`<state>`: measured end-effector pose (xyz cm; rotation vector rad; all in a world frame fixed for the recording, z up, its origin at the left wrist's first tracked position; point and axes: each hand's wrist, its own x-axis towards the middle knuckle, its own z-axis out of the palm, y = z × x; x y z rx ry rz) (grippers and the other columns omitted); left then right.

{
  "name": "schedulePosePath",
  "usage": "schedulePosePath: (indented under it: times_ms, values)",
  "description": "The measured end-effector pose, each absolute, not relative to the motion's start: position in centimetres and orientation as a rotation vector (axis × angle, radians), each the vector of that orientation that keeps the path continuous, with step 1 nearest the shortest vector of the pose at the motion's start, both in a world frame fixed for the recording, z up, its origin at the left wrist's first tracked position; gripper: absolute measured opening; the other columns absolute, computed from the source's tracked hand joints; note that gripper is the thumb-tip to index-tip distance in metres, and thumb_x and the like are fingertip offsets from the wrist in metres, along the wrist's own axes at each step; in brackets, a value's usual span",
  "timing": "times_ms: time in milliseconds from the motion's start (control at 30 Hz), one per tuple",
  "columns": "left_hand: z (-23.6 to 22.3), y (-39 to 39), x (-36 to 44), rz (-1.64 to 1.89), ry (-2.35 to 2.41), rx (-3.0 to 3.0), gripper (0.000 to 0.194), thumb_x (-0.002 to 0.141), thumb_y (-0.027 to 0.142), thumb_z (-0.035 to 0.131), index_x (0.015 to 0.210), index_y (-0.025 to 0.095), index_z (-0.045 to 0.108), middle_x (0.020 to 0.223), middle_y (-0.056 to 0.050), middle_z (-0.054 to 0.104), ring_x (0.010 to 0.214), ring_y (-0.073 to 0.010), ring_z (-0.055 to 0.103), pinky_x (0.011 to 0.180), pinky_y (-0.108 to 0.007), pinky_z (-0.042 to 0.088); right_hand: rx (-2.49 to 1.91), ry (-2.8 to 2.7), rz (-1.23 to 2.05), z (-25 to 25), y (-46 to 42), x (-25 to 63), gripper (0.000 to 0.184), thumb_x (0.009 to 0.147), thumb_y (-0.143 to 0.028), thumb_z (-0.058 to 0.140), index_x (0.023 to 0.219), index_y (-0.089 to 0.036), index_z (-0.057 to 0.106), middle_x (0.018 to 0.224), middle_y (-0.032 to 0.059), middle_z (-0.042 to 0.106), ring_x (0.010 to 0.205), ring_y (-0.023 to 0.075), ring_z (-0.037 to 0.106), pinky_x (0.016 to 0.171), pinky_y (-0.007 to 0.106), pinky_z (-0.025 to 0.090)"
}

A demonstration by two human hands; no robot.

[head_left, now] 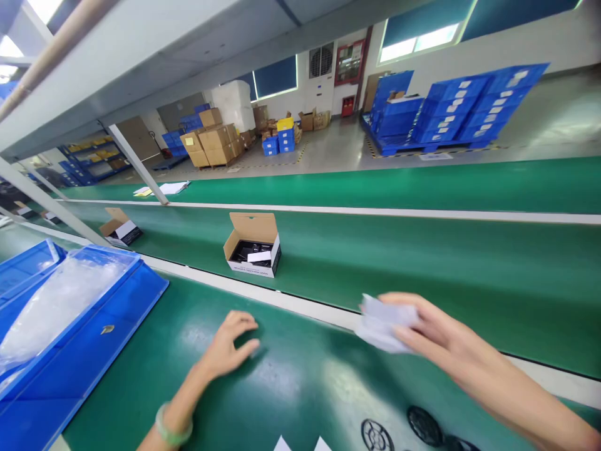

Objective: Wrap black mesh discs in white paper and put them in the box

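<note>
The right hand (422, 326) pinches a small clear plastic bag (382, 322) above the conveyor's near edge, the left hand (230, 344) lies curled on the green table (291, 388), so the loosely pinched bag could slip short of the open carton (253, 250).

The worktop (300, 388) is green with a smooth, glossy sheen that mirrors the ceiling lights. The open box (253, 254) on the belt (422, 263) is matt brown cardboard. The crate (89, 351) is shiny blue plastic, holding crinkled clear plastic bags (56, 300). The packet (382, 322) in the right hand (422, 326) looks pale, thin and filmy.
</note>
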<state>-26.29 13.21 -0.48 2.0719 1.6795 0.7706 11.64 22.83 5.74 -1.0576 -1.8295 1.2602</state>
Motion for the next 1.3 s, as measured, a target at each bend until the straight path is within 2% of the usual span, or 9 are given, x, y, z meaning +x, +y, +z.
schedulePosePath:
  times_ms: [133, 267, 367, 533, 733, 867, 967, 1067, 1300]
  values:
    - [-2.0, 7.5, -24.4, 0.599, 1.634, 1.969, 0.029, 0.085, 0.033, 0.062, 0.112, 0.022, 0.066, 0.119, -0.013, 0.059, 0.111, -0.0303, 0.054, 0.099, -0.045, 0.045, -0.647, -1.909, 1.361, 7.9, 29.2, -0.4, 0.027, 0.087, -0.035, 0.055, 0.108, -0.021, 0.048, 0.098, 0.0064, 0.063, 0.086, 0.0261, 0.063, 0.073, 0.035, 0.054]
    - [-2.7, 7.4, -25.1, 0.627, 1.637, 1.983, 0.028, 0.088, 0.029, 0.058, 0.114, 0.02, 0.063, 0.118, -0.014, 0.059, 0.11, -0.0286, 0.055, 0.097, -0.046, 0.045, -0.958, -2.203, 0.794, 6.7, 34.4, -11.8, 0.027, 0.084, -0.009, 0.053, 0.109, -0.019, 0.047, 0.108, 0.0054, 0.06, 0.093, 0.0231, 0.059, 0.082, 0.033, 0.048]
    - [-2.4, 7.8, -25.6, 0.628, 1.619, 2.009, 0.027, 0.089, 0.027, 0.056, 0.114, 0.019, 0.062, 0.117, -0.013, 0.058, 0.11, -0.0269, 0.054, 0.096, -0.044, 0.045, -1.117, -2.263, 0.683, 5.0, 36.5, -17.0, 0.029, 0.086, -0.003, 0.051, 0.111, -0.017, 0.049, 0.113, 0.0087, 0.057, 0.101, 0.0259, 0.056, 0.084, 0.034, 0.045]
    - [-1.7, 6.7, -24.3, 0.498, 1.543, 2.035, 0.024, 0.084, 0.03, 0.063, 0.105, 0.018, 0.061, 0.106, -0.011, 0.058, 0.098, -0.0257, 0.053, 0.089, -0.041, 0.044, -1.396, -2.421, 0.583, 2.0, 38.1, -18.9, 0.018, 0.089, -0.005, 0.056, 0.106, -0.011, 0.057, 0.1, 0.0128, 0.06, 0.091, 0.0291, 0.058, 0.076, 0.036, 0.047]
    - [-5.2, 4.3, -20.4, 0.129, 1.513, 2.222, 0.038, 0.07, 0.039, 0.075, 0.097, 0.017, 0.059, 0.099, -0.01, 0.059, 0.086, -0.0269, 0.051, 0.079, -0.04, 0.041, -1.259, -2.666, 0.281, 2.2, 37.9, -16.2, 0.016, 0.086, 0.001, 0.056, 0.094, -0.007, 0.068, 0.112, 0.0206, 0.054, 0.11, 0.0355, 0.045, 0.094, 0.045, 0.04]
    - [-4.7, 4.0, -19.6, 0.041, 1.564, 2.129, 0.033, 0.071, 0.03, 0.073, 0.098, 0.017, 0.058, 0.101, -0.011, 0.06, 0.09, -0.0298, 0.053, 0.079, -0.041, 0.043, -1.07, -2.73, 0.184, 4.5, 34.5, -9.4, 0.029, 0.091, 0.001, 0.049, 0.113, -0.009, 0.064, 0.116, 0.0173, 0.053, 0.104, 0.0318, 0.047, 0.091, 0.042, 0.041]
    - [-3.3, 4.3, -20.0, 0.166, 1.526, 2.056, 0.009, 0.082, 0.018, 0.053, 0.091, 0.02, 0.054, 0.094, -0.008, 0.06, 0.086, -0.0263, 0.055, 0.075, -0.038, 0.044, -0.853, -2.7, 0.218, 5.6, 29.9, -0.9, 0.024, 0.097, -0.008, 0.051, 0.118, -0.012, 0.06, 0.114, 0.013, 0.055, 0.099, 0.0283, 0.05, 0.09, 0.04, 0.042]
    - [-3.0, 5.1, -20.9, 0.364, 1.513, 1.971, 0.011, 0.089, 0.021, 0.041, 0.08, 0.022, 0.046, 0.079, -0.004, 0.058, 0.071, -0.0216, 0.054, 0.065, -0.033, 0.044, -0.785, -2.781, 0.431, 5.4, 24.3, 7.8, 0.022, 0.094, -0.012, 0.059, 0.115, -0.013, 0.061, 0.109, 0.0111, 0.059, 0.098, 0.0271, 0.054, 0.089, 0.04, 0.045]
    - [-2.0, 7.2, -21.9, 0.904, 1.453, 1.373, 0.029, 0.088, 0.044, 0.055, 0.074, 0.022, 0.042, 0.08, -0.002, 0.061, 0.06, -0.0151, 0.051, 0.058, -0.027, 0.044, -1.334, -2.745, 0.469, -0.6, 14.7, 17.7, 0.056, 0.075, 0.002, 0.063, 0.129, -0.012, 0.055, 0.126, 0.0168, 0.054, 0.11, 0.0341, 0.051, 0.091, 0.047, 0.048]
